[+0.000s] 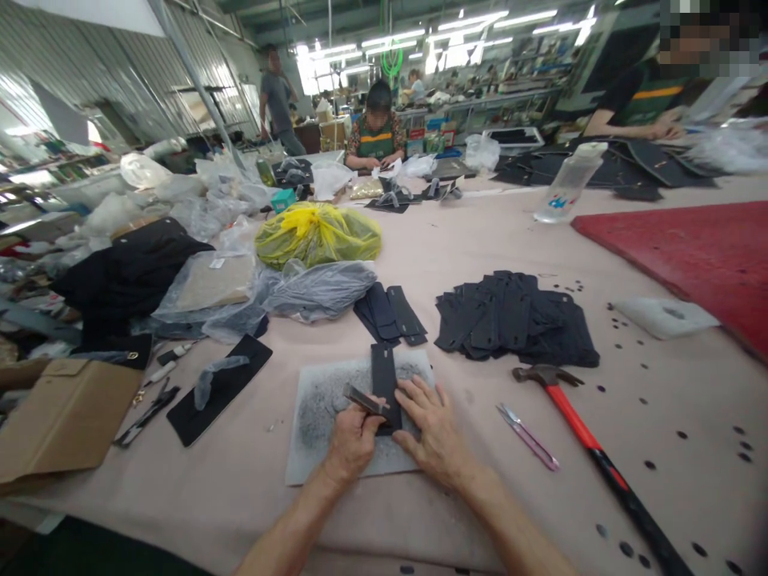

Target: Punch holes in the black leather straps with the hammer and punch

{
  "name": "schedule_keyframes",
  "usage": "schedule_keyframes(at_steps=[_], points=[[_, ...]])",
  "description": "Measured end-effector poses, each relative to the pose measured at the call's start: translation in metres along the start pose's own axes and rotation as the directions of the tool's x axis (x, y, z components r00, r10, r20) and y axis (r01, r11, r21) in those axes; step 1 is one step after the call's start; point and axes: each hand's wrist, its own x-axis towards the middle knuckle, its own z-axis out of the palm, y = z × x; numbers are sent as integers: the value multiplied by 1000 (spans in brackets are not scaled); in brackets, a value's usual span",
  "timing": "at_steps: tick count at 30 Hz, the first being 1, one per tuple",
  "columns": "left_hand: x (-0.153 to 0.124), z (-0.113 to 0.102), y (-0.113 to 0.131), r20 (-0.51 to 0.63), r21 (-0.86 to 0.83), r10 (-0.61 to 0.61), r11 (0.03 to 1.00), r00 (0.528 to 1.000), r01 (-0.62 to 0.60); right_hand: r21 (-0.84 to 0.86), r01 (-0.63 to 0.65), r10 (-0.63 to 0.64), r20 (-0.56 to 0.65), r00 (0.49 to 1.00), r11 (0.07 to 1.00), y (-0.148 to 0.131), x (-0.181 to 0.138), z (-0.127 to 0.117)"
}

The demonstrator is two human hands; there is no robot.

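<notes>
My left hand [351, 442] is closed around a metal punch [362, 399], a short dark bar held at a slant over a narrow black piece [384, 370]. That piece lies lengthwise away from me on a grey-white, speckled board [315, 416] and has a small slot near its far end. My right hand [437, 432] rests flat with fingers spread, its fingertips at the right edge of the black piece. Whether the punch's tip touches the piece is hidden by my left fingers.
Right of the board lie pink-handled thread snips [529, 438] and a claw hammer [585, 428]. Beyond are a heap of black pieces [510, 320], a smaller stack [384, 312], a yellow bag [318, 236] and a clear bottle [567, 184]. A co-worker [377, 132] sits across the table.
</notes>
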Motion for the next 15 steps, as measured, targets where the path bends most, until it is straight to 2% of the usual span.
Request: schedule_keyframes(at_steps=[7, 15], points=[[-1, 3, 3, -26, 41, -37, 998, 999, 39, 47, 4, -3, -28, 1000, 999, 2, -1, -1], [-2, 5, 2, -18, 271, 79, 960, 997, -71, 90, 13, -7, -63, 998, 996, 5, -1, 0]])
